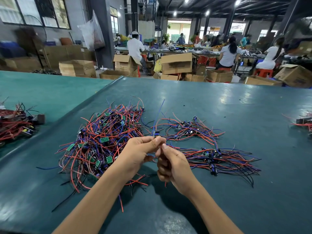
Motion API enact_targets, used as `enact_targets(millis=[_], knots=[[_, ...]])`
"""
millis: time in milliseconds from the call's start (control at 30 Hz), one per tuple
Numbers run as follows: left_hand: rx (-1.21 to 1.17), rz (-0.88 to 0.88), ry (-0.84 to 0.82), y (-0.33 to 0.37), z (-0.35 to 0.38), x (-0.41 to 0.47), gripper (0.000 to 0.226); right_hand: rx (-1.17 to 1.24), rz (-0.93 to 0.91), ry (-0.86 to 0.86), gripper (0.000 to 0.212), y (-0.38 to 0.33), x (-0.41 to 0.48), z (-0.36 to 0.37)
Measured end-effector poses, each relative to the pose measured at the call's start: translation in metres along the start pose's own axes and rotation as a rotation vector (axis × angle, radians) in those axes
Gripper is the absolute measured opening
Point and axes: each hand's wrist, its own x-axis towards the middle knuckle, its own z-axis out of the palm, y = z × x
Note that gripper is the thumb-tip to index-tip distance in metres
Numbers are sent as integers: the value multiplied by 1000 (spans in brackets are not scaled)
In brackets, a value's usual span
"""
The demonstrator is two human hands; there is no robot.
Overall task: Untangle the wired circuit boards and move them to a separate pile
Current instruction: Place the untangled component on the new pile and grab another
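My left hand point(138, 154) and right hand point(170, 164) hold one wired circuit board point(156, 133) above the desk point(219, 107).
The cardboard boxes point(176, 63) behind stand open; their contents I cannot see. The board is small and dark, with red and blue wires; its blue wire point(159, 112) points up and away. Left fingertips pinch the board and the right fingers curl around its wires, between the tangled pile point(104, 141) and the smaller pile point(212, 156).
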Motion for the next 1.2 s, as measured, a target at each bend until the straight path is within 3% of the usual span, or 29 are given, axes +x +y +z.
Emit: enact_targets(millis=[400, 700, 1200], knots=[[-362, 14, 178, -7, 9, 13, 22, -150, -45, -105, 33, 6, -1, 4], [-191, -65, 152, 7, -2, 22, 21, -150, 66, -166, 35, -2, -7, 4], [-142, -134, 174, 13, -14, 32, 18, -295, 315, -332, 37, -26, -18, 3]])
